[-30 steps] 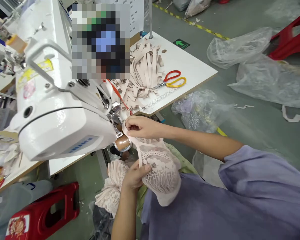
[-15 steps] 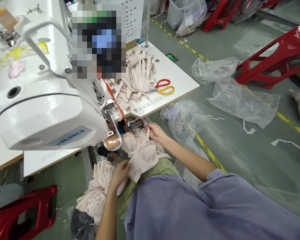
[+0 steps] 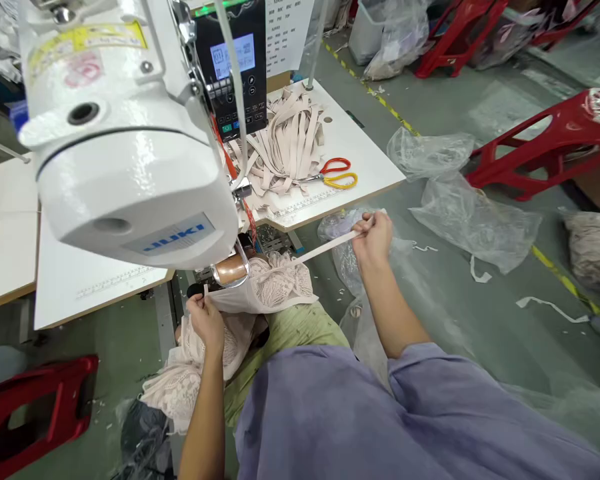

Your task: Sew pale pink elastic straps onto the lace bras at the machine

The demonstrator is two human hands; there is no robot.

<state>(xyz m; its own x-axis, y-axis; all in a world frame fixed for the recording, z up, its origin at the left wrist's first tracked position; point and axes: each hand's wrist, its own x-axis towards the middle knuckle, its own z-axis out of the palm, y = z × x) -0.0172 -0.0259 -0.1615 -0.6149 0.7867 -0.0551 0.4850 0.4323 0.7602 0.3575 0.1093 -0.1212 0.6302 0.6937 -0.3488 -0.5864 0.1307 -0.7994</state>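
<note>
A beige lace bra [image 3: 275,288] is spread in front of me, just above my lap and below the sewing machine's arm. My left hand [image 3: 207,325] is closed on the end of the bra's side band. Out to the right, my right hand [image 3: 374,238] pinches a narrow beige strap [image 3: 325,247], which runs taut back to the bra's cup. More beige lace bras [image 3: 180,383] hang in a bunch under and beside my left forearm. Close to the bra's upper left is the machine's rounded metal work arm [image 3: 230,270].
The white sewing machine [image 3: 140,193] fills the upper left, with its control panel [image 3: 235,73] behind. On the white table [image 3: 365,153] lie scissors [image 3: 337,175] and a pile of beige strips [image 3: 290,140]. Red stools [image 3: 545,147] and plastic bags [image 3: 475,213] stand or lie on the floor.
My right hand has moved up and right, drawing the strap out straight. My left hand has shifted left and up with the band, stretching the bra sideways. The view has shifted slightly.
</note>
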